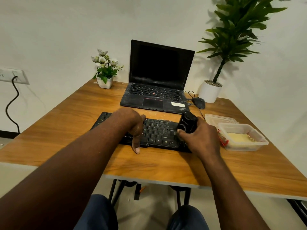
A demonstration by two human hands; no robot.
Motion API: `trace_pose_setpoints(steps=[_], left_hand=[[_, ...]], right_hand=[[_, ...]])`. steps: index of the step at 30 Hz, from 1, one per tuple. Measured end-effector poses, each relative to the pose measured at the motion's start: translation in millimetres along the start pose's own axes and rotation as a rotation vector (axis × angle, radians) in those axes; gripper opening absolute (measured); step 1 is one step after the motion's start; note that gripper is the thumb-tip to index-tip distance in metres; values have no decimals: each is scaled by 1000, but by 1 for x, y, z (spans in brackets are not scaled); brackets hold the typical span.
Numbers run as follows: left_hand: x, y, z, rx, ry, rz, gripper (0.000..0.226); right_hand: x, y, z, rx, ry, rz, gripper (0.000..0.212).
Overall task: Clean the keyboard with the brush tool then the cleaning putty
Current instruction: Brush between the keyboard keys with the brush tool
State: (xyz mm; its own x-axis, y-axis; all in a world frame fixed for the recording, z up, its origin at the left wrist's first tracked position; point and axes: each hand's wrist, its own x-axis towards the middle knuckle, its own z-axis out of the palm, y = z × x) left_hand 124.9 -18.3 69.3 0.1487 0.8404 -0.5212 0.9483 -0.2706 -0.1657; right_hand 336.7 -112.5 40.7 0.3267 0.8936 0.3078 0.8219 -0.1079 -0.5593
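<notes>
A black keyboard (157, 131) lies flat on the wooden table (69, 123), in front of me. My left hand (132, 127) lies on the keyboard's middle, fingers bent over its far edge and thumb down across its near edge. My right hand (197, 138) grips a black brush tool (187, 123) and holds it against the keyboard's right end. The brush's bristles are hidden. A clear plastic tub (259, 143) at the right holds pale yellow cleaning putty (239, 137).
An open black laptop (157, 80) stands behind the keyboard, with a wired mouse (198, 103) to its right. The tub's lid (217, 118) lies behind the tub. A flower pot (105, 83) and a tall potted plant (210, 92) stand at the back.
</notes>
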Motion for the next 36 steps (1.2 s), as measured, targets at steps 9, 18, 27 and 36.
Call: trace_pose_setpoints(steps=[9, 18, 27, 36], left_hand=[[-1, 10, -2, 63, 10, 5, 146], [10, 22, 5, -75, 169, 221, 157], [15, 16, 8, -121, 187, 221, 160], [14, 8, 9, -146, 187, 249, 151]], right_hand=[[-5, 6, -6, 37, -15, -3, 63], [-9, 5, 0, 94, -37, -2, 63], [4, 4, 2, 76, -39, -26, 62], [12, -13, 22, 160, -233, -88, 63]])
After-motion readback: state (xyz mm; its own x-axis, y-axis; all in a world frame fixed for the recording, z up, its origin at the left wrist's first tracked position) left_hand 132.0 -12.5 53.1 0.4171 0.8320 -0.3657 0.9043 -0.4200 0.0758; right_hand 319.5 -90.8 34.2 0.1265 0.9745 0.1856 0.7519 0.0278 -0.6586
